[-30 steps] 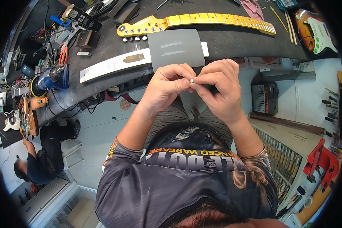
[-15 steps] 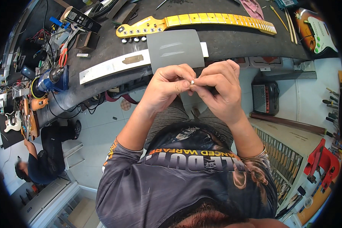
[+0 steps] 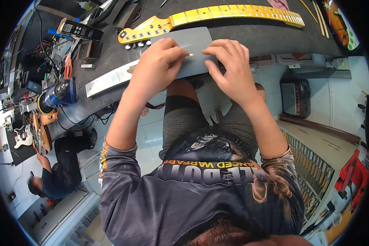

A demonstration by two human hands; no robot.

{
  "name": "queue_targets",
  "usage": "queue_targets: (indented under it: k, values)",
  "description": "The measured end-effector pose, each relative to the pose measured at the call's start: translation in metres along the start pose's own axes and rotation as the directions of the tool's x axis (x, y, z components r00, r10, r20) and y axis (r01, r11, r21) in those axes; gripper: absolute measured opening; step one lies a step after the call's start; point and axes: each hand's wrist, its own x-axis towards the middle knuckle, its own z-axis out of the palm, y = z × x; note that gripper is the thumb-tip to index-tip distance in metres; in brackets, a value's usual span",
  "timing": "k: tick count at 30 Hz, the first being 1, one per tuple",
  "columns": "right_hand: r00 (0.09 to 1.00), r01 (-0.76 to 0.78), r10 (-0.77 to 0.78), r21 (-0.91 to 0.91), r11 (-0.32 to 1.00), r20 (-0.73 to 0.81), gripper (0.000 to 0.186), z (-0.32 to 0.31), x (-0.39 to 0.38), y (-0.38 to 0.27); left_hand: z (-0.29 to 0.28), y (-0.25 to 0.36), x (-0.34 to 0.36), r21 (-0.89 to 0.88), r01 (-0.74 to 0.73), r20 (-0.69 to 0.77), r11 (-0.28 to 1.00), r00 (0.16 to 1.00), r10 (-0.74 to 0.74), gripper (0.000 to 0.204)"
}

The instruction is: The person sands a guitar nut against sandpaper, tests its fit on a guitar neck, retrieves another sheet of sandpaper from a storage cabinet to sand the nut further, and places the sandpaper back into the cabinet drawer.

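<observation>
the left hand (image 3: 158, 61) and the right hand (image 3: 229, 65) meet over the near edge of the dark workbench (image 3: 250, 37), both pressed down on a grey sheet (image 3: 192, 43) that lies flat there. the left hand's fingers are curled narrow, thumb and forefinger pinching a small pale piece (image 3: 190, 53) against the sheet — it sits right at the fingertips, between the two hands. the right hand is spread wider, fingers bent and tips resting on the sheet just beside that piece; whether it grips anything cannot be told. just beyond the sheet lies a yellow guitar neck (image 3: 217, 16), and to the left a long white strip (image 3: 108, 80).
</observation>
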Motion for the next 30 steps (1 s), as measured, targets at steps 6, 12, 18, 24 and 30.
queue_targets:
  k: [6, 12, 18, 24, 30]
  values:
    - [0.997, 0.082, -0.082, -0.057, 0.995, 0.007, 0.019, 0.010, -0.009, 0.022, -0.003, -0.008, 0.010, 0.147, -0.072, 0.134, 0.986, 0.990, 0.052, 0.018]
    - [0.998, 0.051, -0.049, 0.033, 0.998, -0.037, 0.022, 0.020, -0.016, 0.031, -0.003, -0.005, 0.011, 0.178, -0.016, 0.155, 0.984, 0.988, -0.012, 0.018]
    - [0.997, 0.057, -0.056, 0.025, 0.998, -0.053, 0.024, 0.024, -0.019, 0.037, -0.002, -0.003, 0.015, 0.194, -0.025, 0.162, 0.981, 0.987, -0.007, 0.016]
    - [0.995, 0.079, -0.078, 0.012, 0.997, -0.066, 0.025, 0.027, -0.021, 0.038, 0.007, -0.006, 0.021, 0.191, -0.101, 0.147, 0.976, 0.986, 0.073, 0.016]
    - [0.993, 0.079, -0.080, -0.018, 0.997, -0.084, 0.023, 0.028, -0.020, 0.037, -0.015, -0.007, 0.011, 0.236, 0.078, 0.205, 0.969, 0.970, -0.128, 0.016]
